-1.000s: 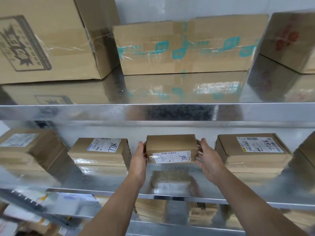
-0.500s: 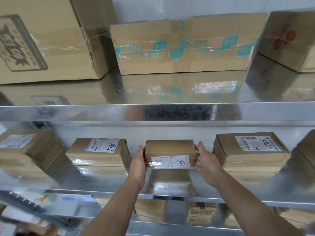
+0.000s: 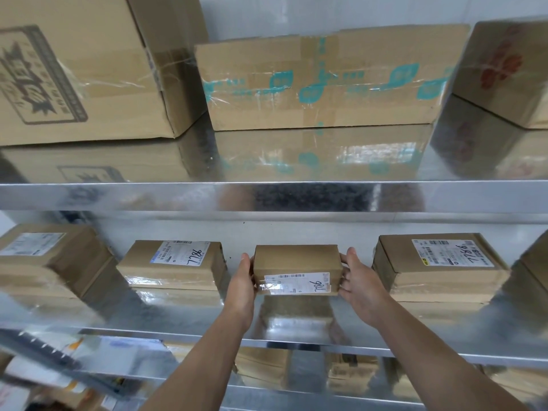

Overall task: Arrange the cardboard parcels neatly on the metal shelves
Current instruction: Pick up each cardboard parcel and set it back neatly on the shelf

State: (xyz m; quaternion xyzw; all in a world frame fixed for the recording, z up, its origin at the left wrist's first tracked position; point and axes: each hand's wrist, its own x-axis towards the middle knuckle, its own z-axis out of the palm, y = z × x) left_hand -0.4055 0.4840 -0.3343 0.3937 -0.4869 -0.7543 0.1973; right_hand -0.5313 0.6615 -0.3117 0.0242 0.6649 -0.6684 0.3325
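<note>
My left hand (image 3: 241,287) and right hand (image 3: 360,287) clasp the two ends of a small parcel (image 3: 296,262), fingers curled round it. It rests at centre frame on the middle shelf (image 3: 178,318), between two labelled parcels (image 3: 173,264), touching neither.

- The small parcel (image 3: 296,262) sits on the middle shelf (image 3: 189,318), its white label facing forward.
- The left hand (image 3: 241,287) grips its left end and the right hand (image 3: 360,287) its right end, thumbs on the top edges.
- Left of it lies a labelled parcel (image 3: 172,268); further left lies an angled parcel (image 3: 50,256).
- Right of it, apart, lies a wider labelled parcel (image 3: 439,271).
- Above it, on the upper shelf (image 3: 267,197), stands a teal-printed box (image 3: 326,84), between a large dark-printed box (image 3: 74,69) and a red-printed box (image 3: 504,72).
- Below it, more parcels (image 3: 264,369) sit on a lower level.
</note>
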